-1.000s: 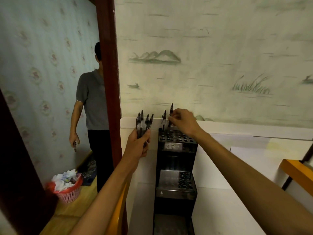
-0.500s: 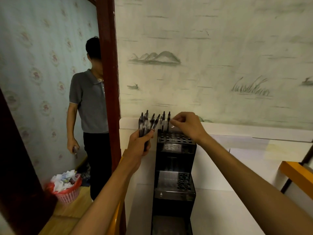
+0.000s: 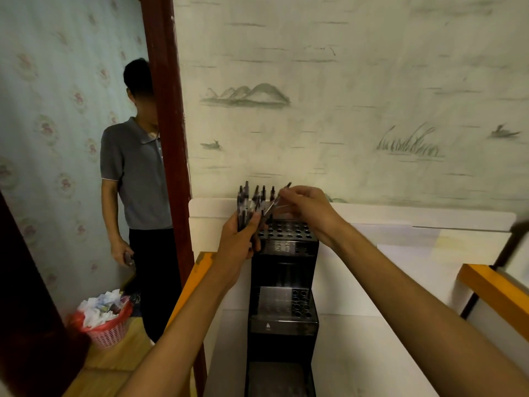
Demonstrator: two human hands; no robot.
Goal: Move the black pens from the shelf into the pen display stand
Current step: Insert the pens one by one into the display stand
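Note:
A black tiered pen display stand [image 3: 283,299] stands against the white back panel, its top tier a grid of round holes [image 3: 289,230]. My left hand [image 3: 239,239] grips a bunch of several black pens [image 3: 247,204], tips up, just left of the top tier. My right hand [image 3: 307,209] is above the top tier and pinches one slanted black pen [image 3: 276,203] that still touches the bunch. Whether any pens stand in the holes behind my hands is hidden.
A person in a grey polo [image 3: 134,173] stands at the left behind a dark red door post [image 3: 167,124]. A red basket of crumpled paper [image 3: 104,319] sits on the wooden floor. An orange-edged board [image 3: 495,293] juts in at the right.
My right hand has left the stand's back row and come to the bunch, taking hold of one pen. My left hand has shifted right, closer to the stand. The person stepped nearer.

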